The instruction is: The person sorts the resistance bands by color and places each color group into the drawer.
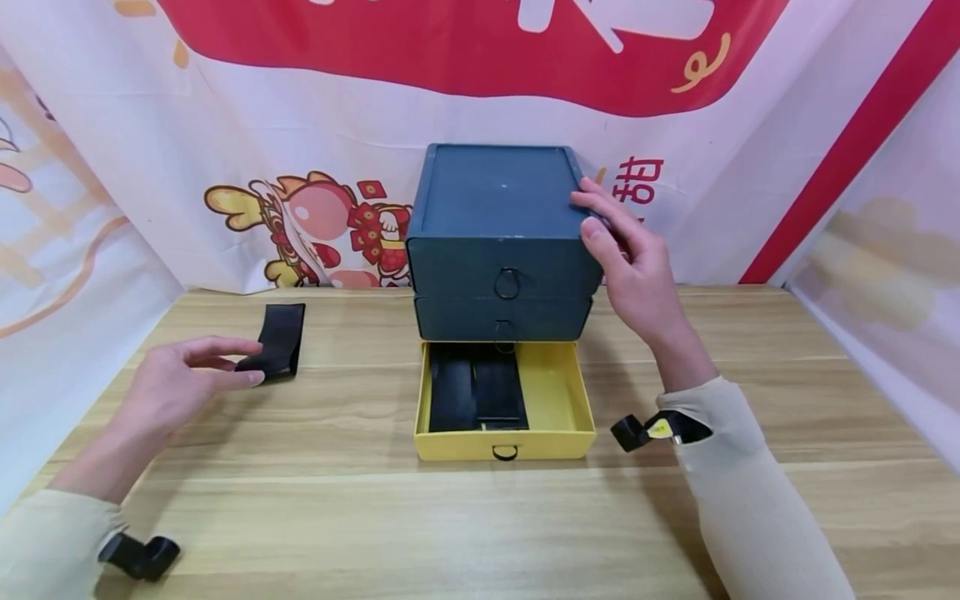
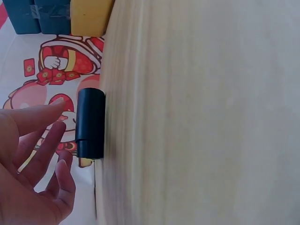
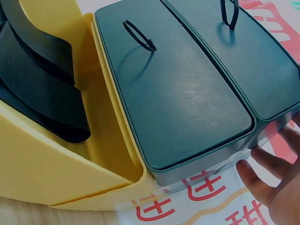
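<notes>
A folded black piece, like a flat sleeve or pouch (image 1: 279, 340), lies on the left of the table. My left hand (image 1: 176, 379) reaches toward it with fingers and thumb spread; the left wrist view shows a gap between the fingers (image 2: 40, 117) and the black piece (image 2: 90, 123). My right hand (image 1: 633, 267) rests on the top right edge of a dark blue stacked drawer box (image 1: 498, 192), fingers extended along its side. Beneath the blue drawers, a yellow drawer (image 1: 555, 446) is pulled out. Inside its left part lie two similar black pieces (image 1: 453, 396).
Black ring pulls (image 1: 507, 284) hang on the drawer fronts. The wooden table (image 1: 337, 525) meets a printed cloth backdrop (image 1: 360, 108) behind the box. More printed cloth (image 1: 892, 225) hangs at the sides.
</notes>
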A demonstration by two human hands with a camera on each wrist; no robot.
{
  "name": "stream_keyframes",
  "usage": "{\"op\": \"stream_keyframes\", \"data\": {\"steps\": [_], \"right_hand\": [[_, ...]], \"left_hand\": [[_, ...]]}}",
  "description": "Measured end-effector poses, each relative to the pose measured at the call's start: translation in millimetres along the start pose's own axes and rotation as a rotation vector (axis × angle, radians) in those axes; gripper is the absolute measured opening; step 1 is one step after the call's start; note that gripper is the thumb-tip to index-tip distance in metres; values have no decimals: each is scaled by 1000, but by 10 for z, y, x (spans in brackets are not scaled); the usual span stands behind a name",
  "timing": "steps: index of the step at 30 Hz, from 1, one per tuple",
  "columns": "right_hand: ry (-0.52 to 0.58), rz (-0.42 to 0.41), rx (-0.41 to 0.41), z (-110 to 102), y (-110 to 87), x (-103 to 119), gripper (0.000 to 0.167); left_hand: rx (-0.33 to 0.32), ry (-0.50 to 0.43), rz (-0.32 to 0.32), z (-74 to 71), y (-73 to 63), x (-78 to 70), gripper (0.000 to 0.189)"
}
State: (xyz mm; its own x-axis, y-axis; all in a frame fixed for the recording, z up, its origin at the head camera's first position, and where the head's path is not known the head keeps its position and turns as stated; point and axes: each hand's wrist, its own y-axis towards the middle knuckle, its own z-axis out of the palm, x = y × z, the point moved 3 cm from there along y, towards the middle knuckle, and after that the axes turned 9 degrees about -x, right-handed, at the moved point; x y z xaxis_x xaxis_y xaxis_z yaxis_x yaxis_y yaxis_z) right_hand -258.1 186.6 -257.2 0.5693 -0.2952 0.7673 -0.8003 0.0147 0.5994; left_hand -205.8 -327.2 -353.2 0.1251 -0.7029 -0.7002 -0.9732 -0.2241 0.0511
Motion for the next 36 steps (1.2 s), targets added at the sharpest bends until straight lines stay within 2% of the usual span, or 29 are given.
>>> {"op": "stream_keyframes", "data": {"steps": [6, 11, 14, 18, 30, 36], "right_hand": [[11, -5, 3, -2, 6, -2, 45], [15, -4, 6, -5, 12, -8, 44], [16, -4, 5, -3, 13, -12, 45], [14, 1, 2, -9, 6, -19, 45], [10, -3, 1, -5, 1, -17, 45], [12, -7, -3, 0, 3, -15, 45]], "left_hand": [[28, 80, -6, 24, 25, 12, 63], [13, 125, -5, 8, 44, 7, 57], [7, 169, 9, 12, 62, 12, 52], [2, 208, 61, 39, 94, -7, 48], [-14, 198, 121, 64, 102, -57, 38], [-51, 112, 106, 27, 95, -142, 40]]}}
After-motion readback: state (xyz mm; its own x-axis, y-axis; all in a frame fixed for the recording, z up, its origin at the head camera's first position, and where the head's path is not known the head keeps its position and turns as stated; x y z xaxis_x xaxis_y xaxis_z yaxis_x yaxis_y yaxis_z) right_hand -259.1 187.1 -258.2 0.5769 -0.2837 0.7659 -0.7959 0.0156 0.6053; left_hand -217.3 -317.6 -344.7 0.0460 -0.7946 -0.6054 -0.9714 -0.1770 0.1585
